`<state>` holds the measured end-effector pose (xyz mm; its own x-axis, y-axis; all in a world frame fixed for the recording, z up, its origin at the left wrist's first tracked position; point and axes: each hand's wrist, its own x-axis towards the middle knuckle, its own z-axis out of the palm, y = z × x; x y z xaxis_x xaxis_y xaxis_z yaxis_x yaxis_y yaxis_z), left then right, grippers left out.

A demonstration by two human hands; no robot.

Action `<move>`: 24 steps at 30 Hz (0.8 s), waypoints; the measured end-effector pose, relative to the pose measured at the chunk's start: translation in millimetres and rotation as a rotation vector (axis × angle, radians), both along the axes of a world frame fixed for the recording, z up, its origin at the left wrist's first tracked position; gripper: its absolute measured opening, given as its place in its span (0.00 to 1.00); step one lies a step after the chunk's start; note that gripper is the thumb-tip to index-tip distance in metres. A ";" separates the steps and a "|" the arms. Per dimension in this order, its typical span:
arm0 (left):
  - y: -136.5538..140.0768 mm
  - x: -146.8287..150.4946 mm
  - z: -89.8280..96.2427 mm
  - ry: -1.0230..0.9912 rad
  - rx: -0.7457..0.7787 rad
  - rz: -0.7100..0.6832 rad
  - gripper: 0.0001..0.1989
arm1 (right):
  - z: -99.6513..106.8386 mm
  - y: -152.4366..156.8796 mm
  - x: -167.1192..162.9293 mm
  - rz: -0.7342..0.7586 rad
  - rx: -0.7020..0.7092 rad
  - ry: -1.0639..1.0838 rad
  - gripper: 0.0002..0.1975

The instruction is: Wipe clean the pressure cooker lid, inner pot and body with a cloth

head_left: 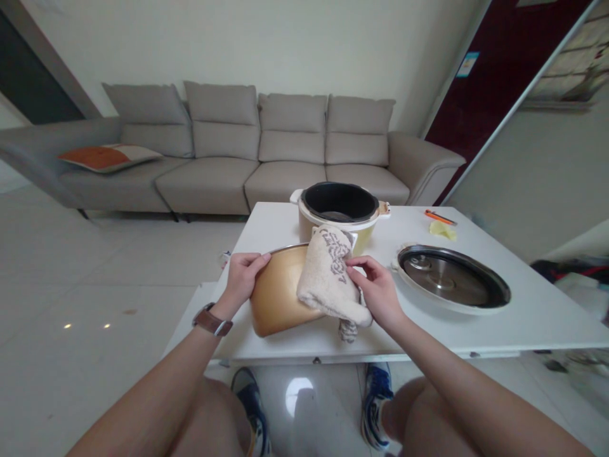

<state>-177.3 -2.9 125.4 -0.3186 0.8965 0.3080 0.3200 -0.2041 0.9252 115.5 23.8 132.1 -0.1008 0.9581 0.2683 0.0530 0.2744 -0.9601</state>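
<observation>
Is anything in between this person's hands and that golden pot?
Nothing visible separates the left hand from the golden pot; it holds the pot directly, near the rim. For the right hand, a pale towel draped over the pot's side is in between.

Setting: home living room

Long upholstered grey-beige sofa (285, 172), four back cushions (292, 114), set against plain pale wall (295, 41); orange-and-white throw pillow (109, 157) lying at its left end. Floor (118, 266): glossy light tiles. White table (273, 222) in front of the sofa, household cooker (307, 222) standing on it
</observation>
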 end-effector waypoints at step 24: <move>-1.1 0.0 -1.0 0.009 0.018 0.002 0.28 | 0.7 -1.1 -1.8 -0.029 0.064 -0.170 0.09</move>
